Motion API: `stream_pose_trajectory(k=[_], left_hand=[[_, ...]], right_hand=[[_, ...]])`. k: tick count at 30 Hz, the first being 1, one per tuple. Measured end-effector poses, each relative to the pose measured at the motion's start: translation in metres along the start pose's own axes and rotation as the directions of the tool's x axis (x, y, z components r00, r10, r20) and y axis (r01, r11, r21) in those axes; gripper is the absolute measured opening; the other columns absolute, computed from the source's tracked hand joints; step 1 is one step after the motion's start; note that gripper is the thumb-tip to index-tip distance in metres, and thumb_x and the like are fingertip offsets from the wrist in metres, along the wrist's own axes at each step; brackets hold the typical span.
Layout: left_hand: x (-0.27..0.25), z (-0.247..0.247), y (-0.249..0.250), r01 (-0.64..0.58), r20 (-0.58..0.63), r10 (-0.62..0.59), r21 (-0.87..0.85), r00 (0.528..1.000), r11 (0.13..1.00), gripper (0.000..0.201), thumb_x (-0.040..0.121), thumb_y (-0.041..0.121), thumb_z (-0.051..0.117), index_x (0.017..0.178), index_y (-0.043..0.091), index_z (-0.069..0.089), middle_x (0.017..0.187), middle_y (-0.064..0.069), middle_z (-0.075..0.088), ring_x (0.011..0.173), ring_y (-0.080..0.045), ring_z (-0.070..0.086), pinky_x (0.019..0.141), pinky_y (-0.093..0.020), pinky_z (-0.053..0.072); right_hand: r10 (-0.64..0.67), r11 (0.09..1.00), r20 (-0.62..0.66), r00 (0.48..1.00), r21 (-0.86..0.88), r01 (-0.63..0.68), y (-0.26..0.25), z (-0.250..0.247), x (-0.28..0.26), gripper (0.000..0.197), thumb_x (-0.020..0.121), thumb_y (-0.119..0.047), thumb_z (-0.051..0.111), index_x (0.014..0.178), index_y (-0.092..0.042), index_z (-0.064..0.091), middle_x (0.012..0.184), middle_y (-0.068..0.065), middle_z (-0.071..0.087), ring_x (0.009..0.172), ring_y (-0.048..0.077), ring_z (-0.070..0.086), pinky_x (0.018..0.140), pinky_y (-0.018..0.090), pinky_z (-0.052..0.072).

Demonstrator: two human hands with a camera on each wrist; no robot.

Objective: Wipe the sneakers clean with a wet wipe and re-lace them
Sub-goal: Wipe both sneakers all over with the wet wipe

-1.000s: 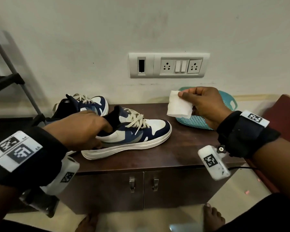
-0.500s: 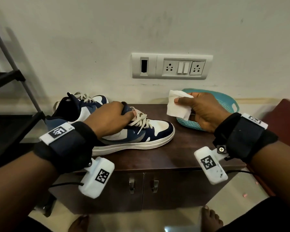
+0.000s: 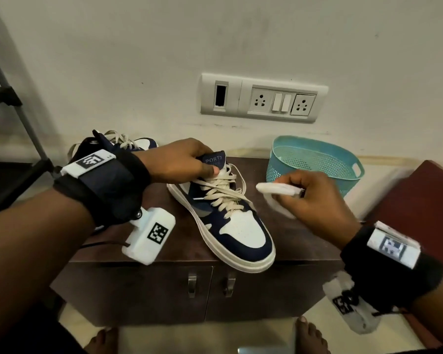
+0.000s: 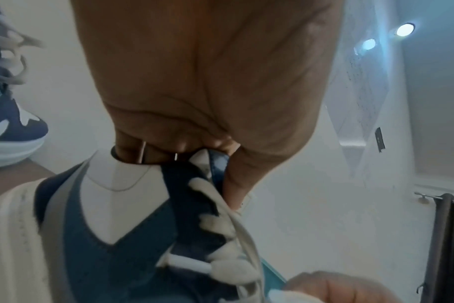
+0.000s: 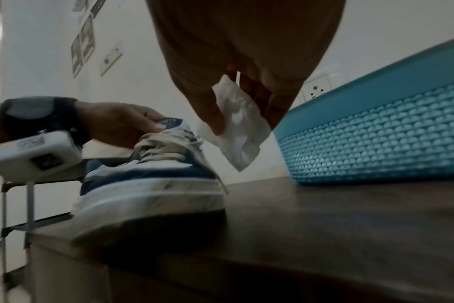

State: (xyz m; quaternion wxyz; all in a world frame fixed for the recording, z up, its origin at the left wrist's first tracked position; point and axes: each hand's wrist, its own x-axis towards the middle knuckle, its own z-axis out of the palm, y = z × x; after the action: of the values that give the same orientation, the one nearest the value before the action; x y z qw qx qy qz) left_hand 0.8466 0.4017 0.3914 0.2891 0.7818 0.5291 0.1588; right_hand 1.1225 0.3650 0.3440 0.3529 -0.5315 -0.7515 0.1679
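A navy and white sneaker (image 3: 230, 226) with cream laces (image 3: 221, 195) lies on the dark wooden cabinet top (image 3: 299, 238), toe toward me and over the front edge. My left hand (image 3: 182, 162) pinches its navy tongue (image 3: 214, 159) between thumb and fingers; the left wrist view shows the same tongue (image 4: 218, 164) in that pinch. My right hand (image 3: 310, 198) holds a folded white wet wipe (image 3: 276, 191) just right of the laces, not touching the shoe. From the right wrist view the wipe (image 5: 236, 127) hangs above the sneaker (image 5: 153, 184). The second sneaker (image 3: 123, 143) sits behind my left wrist.
A teal perforated basket (image 3: 315, 162) stands at the back right of the cabinet top, against the wall. A socket panel (image 3: 264, 99) is on the wall above. A dark metal rack (image 3: 8, 103) stands at the left, a red-brown surface (image 3: 425, 190) at the right. Bare feet show below.
The sneaker has been turned from sideways to toe-forward and pulled to the front edge. My left hand shifted to pinching the tongue. My right hand brought the wipe down from the basket toward the laces.
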Motion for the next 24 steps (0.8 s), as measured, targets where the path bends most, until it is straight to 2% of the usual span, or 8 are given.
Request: stream_pose_trajectory(k=[3,5,9,11,15,18,20,24], left_hand=[[0.003,0.003,-0.005,0.007,-0.033,-0.009,-0.05,0.999,0.999,0.02,0.096,0.025,0.064,0.091,0.006,0.068,0.08,-0.011,0.067,0.073,-0.014,0.058,0.069,-0.028,0.042],[0.004,0.007,-0.007,0.005,-0.05,-0.008,-0.063,0.999,0.998,0.027,0.095,0.032,0.066,0.086,0.006,0.068,0.073,-0.007,0.065,0.068,-0.011,0.057,0.064,-0.024,0.042],[0.004,0.012,-0.007,-0.025,-0.073,0.023,-0.022,0.997,0.999,0.037,0.087,0.045,0.074,0.071,0.013,0.063,0.058,0.003,0.058,0.052,-0.004,0.052,0.052,-0.016,0.039],[0.005,0.014,-0.008,-0.029,-0.07,0.026,-0.045,0.997,0.999,0.033,0.086,0.041,0.076,0.072,0.014,0.064,0.057,0.007,0.06,0.051,-0.002,0.053,0.051,-0.013,0.04],[0.007,0.016,-0.01,-0.042,-0.086,0.038,-0.044,0.996,0.998,0.03,0.088,0.035,0.077,0.069,0.019,0.061,0.052,0.011,0.057,0.048,0.001,0.051,0.049,-0.012,0.038],[0.009,0.017,-0.011,-0.049,-0.106,0.051,0.021,0.993,0.999,0.033,0.087,0.038,0.076,0.069,0.017,0.059,0.058,0.007,0.054,0.052,-0.007,0.049,0.055,-0.023,0.039],[0.009,0.018,-0.01,-0.052,-0.108,0.056,0.035,0.993,0.998,0.035,0.087,0.039,0.076,0.07,0.015,0.059,0.06,0.005,0.054,0.055,-0.01,0.049,0.056,-0.027,0.038],[0.009,0.018,-0.012,-0.065,-0.121,0.07,0.045,0.99,0.997,0.035,0.088,0.038,0.075,0.067,0.017,0.058,0.056,0.006,0.051,0.047,-0.002,0.045,0.051,-0.021,0.035]], right_hand=[[-0.049,0.998,0.068,0.997,-0.025,0.05,-0.002,0.019,-0.025,0.011,0.086,-0.018,0.076,0.089,-0.029,0.078,0.086,-0.014,0.072,0.079,0.0,0.065,0.065,0.015,0.044],[-0.16,0.982,0.106,0.981,-0.085,0.17,-0.004,0.031,-0.042,0.016,0.089,-0.023,0.067,0.099,-0.024,0.079,0.102,-0.014,0.07,0.093,0.001,0.065,0.079,0.019,0.05],[-0.395,0.888,0.319,0.862,-0.107,0.447,-0.017,0.04,-0.064,0.035,0.091,-0.016,0.053,0.121,-0.015,0.071,0.128,-0.004,0.062,0.122,0.008,0.053,0.103,0.014,0.039],[-0.434,0.872,0.332,0.837,-0.076,0.483,-0.008,0.036,-0.059,0.034,0.091,-0.009,0.057,0.122,-0.012,0.071,0.129,-0.002,0.063,0.123,0.009,0.055,0.104,0.02,0.043],[-0.31,0.935,0.128,0.942,-0.138,0.326,0.009,0.029,-0.047,0.027,0.094,-0.019,0.059,0.116,-0.016,0.076,0.12,-0.007,0.067,0.112,0.008,0.063,0.094,0.036,0.053],[-0.455,0.877,0.249,0.855,-0.042,0.479,-0.014,0.044,-0.066,0.036,0.085,0.002,0.062,0.118,-0.011,0.072,0.126,-0.002,0.063,0.12,0.017,0.058,0.101,0.031,0.048],[-0.496,0.845,0.351,0.794,-0.015,0.535,-0.017,0.044,-0.066,0.04,0.086,0.003,0.058,0.121,-0.01,0.071,0.129,0.0,0.062,0.124,0.017,0.056,0.104,0.026,0.044],[-0.329,0.918,0.187,0.926,-0.167,0.36,0.004,0.031,-0.042,0.033,0.091,-0.008,0.058,0.118,-0.016,0.075,0.121,-0.006,0.067,0.115,0.011,0.059,0.097,0.033,0.049]])
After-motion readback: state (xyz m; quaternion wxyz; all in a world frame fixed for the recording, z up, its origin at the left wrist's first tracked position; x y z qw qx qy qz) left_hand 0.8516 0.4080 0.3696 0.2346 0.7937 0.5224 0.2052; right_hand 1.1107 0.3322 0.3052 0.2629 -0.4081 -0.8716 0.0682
